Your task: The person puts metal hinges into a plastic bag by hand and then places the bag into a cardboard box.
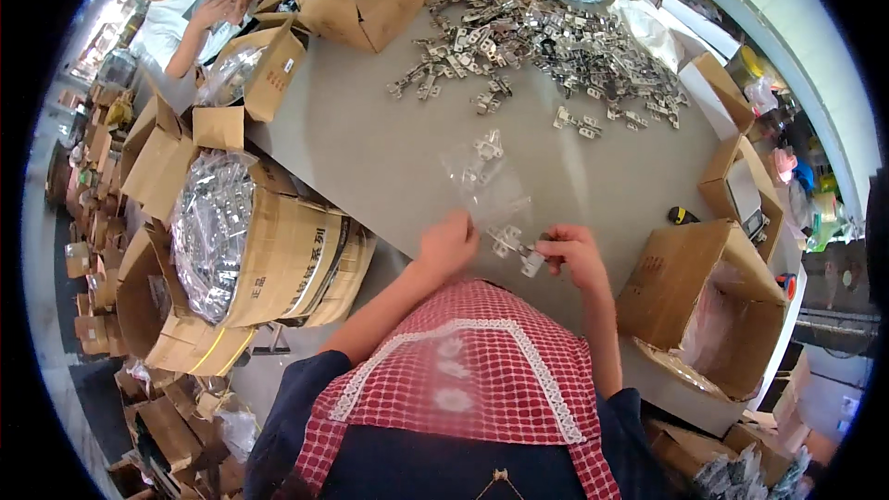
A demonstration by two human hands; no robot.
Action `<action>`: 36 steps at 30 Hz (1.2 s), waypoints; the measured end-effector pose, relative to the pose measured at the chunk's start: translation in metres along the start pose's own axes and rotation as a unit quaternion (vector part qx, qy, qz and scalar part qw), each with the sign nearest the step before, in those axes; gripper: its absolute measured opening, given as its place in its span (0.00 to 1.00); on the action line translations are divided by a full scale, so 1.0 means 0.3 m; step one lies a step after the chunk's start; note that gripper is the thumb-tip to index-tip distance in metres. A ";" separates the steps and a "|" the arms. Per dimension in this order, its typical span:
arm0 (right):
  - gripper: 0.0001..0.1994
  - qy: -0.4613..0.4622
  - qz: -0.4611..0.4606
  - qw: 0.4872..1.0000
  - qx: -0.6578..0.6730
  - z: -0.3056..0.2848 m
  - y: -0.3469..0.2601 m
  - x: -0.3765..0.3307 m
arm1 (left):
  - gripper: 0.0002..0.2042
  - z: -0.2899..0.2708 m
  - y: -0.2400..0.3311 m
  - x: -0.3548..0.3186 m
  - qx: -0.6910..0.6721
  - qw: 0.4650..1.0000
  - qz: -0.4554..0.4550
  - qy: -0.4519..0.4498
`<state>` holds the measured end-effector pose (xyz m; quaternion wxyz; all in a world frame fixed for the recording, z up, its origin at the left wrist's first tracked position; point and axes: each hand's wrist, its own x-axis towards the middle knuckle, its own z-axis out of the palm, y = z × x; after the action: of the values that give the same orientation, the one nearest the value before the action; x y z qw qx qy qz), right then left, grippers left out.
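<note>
My left hand (449, 244) is closed on the edge of a transparent plastic bag (483, 187), just above the table's near edge. To its right, my right hand (576, 257) pinches a silvery metal cabinet hinge (526, 257) between thumb and fingers. The hinge's far end reaches toward the bag's near side; whether it touches the bag I cannot tell. Another hinge (488, 145) shows at the far end of the bag, and I cannot tell if it lies inside or beside it. Beyond both hands spreads a large pile of hinges (556, 42) on the grey table (361, 130).
Left of the table stands a cardboard box (287, 264) full of bagged hinges (215, 231). An open carton (681, 287) sits at the right, with a yellow-black tool (682, 216) beside it. More boxes (366, 0) line the far edge. A person (190, 5) is at the far left.
</note>
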<state>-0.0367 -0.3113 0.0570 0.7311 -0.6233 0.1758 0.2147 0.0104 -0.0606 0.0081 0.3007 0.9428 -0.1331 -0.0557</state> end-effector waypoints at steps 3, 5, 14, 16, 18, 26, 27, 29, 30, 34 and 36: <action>0.06 0.064 -0.036 0.997 0.037 0.092 0.083 0.081 | 0.11 0.001 0.028 0.012 0.018 0.999 0.043 -0.015; 0.07 0.124 -0.092 0.968 0.197 0.164 0.157 0.137 | 0.09 0.018 0.034 0.008 0.031 0.993 0.116 0.008; 0.14 -0.053 -0.117 0.991 0.030 0.192 0.193 0.324 | 0.13 0.031 0.046 0.030 0.000 0.998 0.043 -0.039; 0.14 -0.129 -0.070 0.988 -0.056 0.140 0.053 0.289 | 0.12 0.016 0.027 0.037 -0.002 0.999 0.035 -0.034; 0.16 -0.220 0.019 0.963 -0.158 0.048 -0.095 0.284 | 0.12 0.000 0.007 0.044 -0.002 0.999 0.027 -0.026; 0.16 0.468 -0.315 0.562 -0.605 -0.322 -0.169 0.557 | 0.11 0.011 0.007 0.037 0.000 0.999 0.012 -0.038; 0.16 0.418 -0.300 0.595 -0.617 -0.342 -0.171 0.557 | 0.11 0.010 0.013 0.039 0.000 0.999 0.013 -0.039; 0.17 0.363 -0.292 0.626 -0.626 -0.320 -0.200 0.556 | 0.11 -0.013 0.024 0.051 0.012 0.999 0.006 -0.048; 0.15 0.341 -0.261 0.681 -0.593 -0.303 -0.194 0.539 | 0.11 -0.018 0.023 0.057 0.014 0.999 0.007 -0.046; 0.12 0.269 -0.153 0.920 -0.241 -0.128 -0.171 0.343 | 0.11 -0.009 0.005 0.026 -0.005 0.998 -0.033 -0.049; 0.12 0.212 -0.126 0.961 -0.128 -0.093 -0.117 0.237 | 0.11 -0.005 0.007 0.014 -0.001 0.996 -0.058 -0.065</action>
<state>0.0426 -0.3366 0.0446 0.6123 -0.7600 0.2180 0.0046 0.0144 -0.0624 0.0105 0.2885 0.9430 -0.0971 -0.1346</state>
